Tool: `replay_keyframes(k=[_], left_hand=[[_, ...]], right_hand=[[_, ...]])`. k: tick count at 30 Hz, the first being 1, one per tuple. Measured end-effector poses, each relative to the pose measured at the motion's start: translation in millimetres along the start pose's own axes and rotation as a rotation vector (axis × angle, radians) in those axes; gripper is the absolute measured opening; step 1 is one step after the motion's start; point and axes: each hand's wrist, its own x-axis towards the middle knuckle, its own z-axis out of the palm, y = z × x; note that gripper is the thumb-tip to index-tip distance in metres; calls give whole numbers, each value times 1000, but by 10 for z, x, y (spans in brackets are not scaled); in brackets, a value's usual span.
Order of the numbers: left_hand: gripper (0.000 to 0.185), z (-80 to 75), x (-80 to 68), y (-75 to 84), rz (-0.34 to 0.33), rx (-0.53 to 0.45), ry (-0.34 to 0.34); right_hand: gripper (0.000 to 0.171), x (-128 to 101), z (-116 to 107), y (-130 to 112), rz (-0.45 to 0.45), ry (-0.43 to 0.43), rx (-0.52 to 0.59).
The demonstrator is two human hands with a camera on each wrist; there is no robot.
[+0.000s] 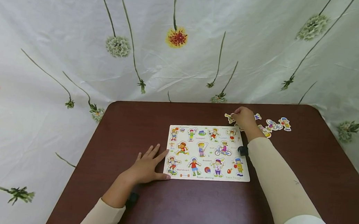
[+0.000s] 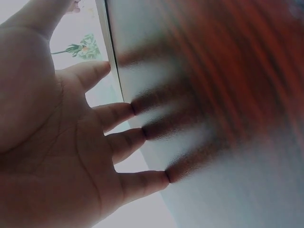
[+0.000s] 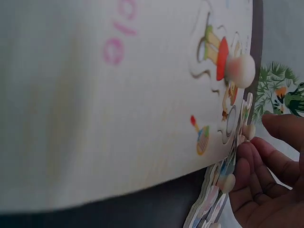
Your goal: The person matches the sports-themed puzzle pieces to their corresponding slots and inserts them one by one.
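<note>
A white peg puzzle board (image 1: 211,155) with sports figures lies in the middle of the brown table (image 1: 191,210). My left hand (image 1: 147,165) rests flat on the table beside the board's left edge, fingers spread, thumb against its near left corner. The left wrist view shows that palm (image 2: 71,142) with straight fingers on the table. My right hand (image 1: 242,117) reaches past the board's far right corner. There its fingertips pinch a small puzzle piece (image 1: 229,118). In the right wrist view the curled fingers (image 3: 251,159) and thumb close on a knobbed piece (image 3: 247,114) beyond the board (image 3: 118,104).
Several loose puzzle pieces (image 1: 273,125) lie in a row right of my right hand, near the table's far edge. A flower-printed white cloth (image 1: 183,56) hangs behind and around the table. Bare tabletop stretches in front of the board.
</note>
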Motion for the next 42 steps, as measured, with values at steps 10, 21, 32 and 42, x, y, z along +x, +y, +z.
replay_keyframes(k=[10,21,32,42], left_hand=[[97,9,5,7,11,4,7],[97,9,12,9,14,0,14],[97,5,6,-2,9,-5,8],[97,-7,-3,-1,8,-10,11]], right_hand=[[18,14,20,-6,-33,5,-118],[20,21,21,-23,-43,32,-76],[20,-59,98,-175,-102,30,-17],[19,-296,319,-405,-240,-43,-13]])
